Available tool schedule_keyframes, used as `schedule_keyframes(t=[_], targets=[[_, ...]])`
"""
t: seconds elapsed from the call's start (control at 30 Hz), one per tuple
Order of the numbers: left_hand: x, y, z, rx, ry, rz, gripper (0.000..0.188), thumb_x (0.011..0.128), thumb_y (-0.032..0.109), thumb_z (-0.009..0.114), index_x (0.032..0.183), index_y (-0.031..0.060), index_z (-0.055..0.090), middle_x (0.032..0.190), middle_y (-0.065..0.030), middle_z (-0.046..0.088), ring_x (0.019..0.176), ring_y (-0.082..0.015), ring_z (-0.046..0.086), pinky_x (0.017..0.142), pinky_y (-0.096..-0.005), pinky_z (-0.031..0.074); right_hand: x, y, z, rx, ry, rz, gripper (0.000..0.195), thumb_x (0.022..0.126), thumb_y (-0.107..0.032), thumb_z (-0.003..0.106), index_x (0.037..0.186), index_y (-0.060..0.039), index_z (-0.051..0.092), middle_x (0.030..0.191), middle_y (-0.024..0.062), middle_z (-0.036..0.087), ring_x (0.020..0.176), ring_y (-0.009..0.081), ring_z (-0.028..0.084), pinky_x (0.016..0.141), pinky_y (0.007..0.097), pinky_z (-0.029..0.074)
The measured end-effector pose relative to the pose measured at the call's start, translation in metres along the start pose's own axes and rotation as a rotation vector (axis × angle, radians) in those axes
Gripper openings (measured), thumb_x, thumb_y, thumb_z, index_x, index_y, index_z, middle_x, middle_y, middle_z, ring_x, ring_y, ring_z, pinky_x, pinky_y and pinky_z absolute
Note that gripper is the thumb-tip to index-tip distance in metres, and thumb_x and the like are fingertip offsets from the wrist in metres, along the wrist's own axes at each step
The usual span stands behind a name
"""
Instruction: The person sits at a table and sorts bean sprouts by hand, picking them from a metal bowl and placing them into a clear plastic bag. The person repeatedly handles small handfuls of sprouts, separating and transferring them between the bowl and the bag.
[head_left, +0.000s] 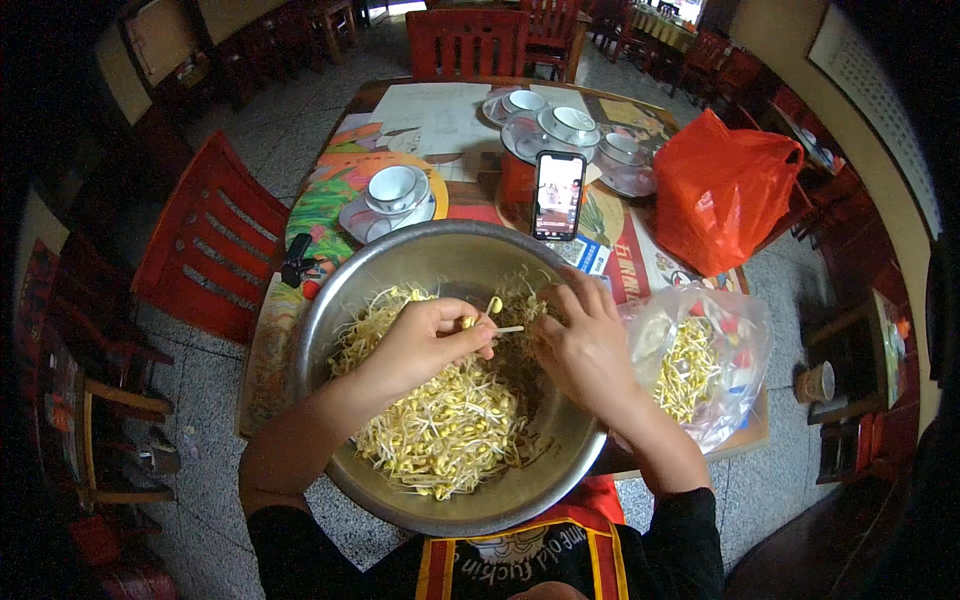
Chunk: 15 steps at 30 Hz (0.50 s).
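Observation:
A wide stainless-steel basin (562, 457) sits in front of me, heaped with soybean sprouts (450, 442). Over the heap, my left hand (431, 337) pinches a few sprouts between thumb and fingers; one yellow head and a pale stem stick out. My right hand (592, 360) hangs over the basin's right side, fingers bent downward. Its fingertips are partly hidden, so whether they grip anything is unclear. Beside those fingers, a clump of thin brownish root ends (521, 300) lies against the basin's far right wall. A clear plastic bag (739, 367) right of the basin holds trimmed sprouts (686, 367).
A smartphone (559, 196) with a lit screen stands upright beyond the basin. Stacked bowls and plates (566, 127) sit behind it, with another set (392, 191) to the left. A red plastic bag (724, 195) bulges at right. A red chair (214, 240) stands at left.

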<state>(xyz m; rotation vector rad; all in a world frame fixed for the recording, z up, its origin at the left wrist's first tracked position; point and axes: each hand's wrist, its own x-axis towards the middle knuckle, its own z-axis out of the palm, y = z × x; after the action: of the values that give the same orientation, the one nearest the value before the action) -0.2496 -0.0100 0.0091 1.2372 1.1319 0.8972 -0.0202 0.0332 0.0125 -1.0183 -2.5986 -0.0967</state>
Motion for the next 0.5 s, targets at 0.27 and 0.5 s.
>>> schedule_keyframes(t=[0.27,0.5], targets=[[0.003,-0.002,-0.001,-0.008,0.014,-0.020,0.022,0.096,0.019,0.065,0.105,-0.0017,0.066,0.086,-0.0059,0.071,0.075,-0.0068,0.062,0.065,-0.0197,0.045,-0.002,0.001,0.003,-0.090,-0.065,-0.084,0.032,0.082,-0.023,0.059,0.106,-0.0071,0.072,0.127,0.0164,0.060,0.136,0.0377,0.038,0.115,0.0506,0.026],[0.001,0.000,0.001,0.029,0.010,-0.010,0.021,0.096,0.017,0.065,0.103,-0.0025,0.067,0.085,-0.0059,0.071,0.077,-0.0078,0.064,0.068,-0.0218,0.048,-0.012,0.004,0.012,0.028,0.060,-0.082,0.026,0.078,-0.016,0.064,0.101,-0.0065,0.072,0.100,0.0119,0.066,0.112,0.0306,0.056,0.098,0.0417,0.043]])
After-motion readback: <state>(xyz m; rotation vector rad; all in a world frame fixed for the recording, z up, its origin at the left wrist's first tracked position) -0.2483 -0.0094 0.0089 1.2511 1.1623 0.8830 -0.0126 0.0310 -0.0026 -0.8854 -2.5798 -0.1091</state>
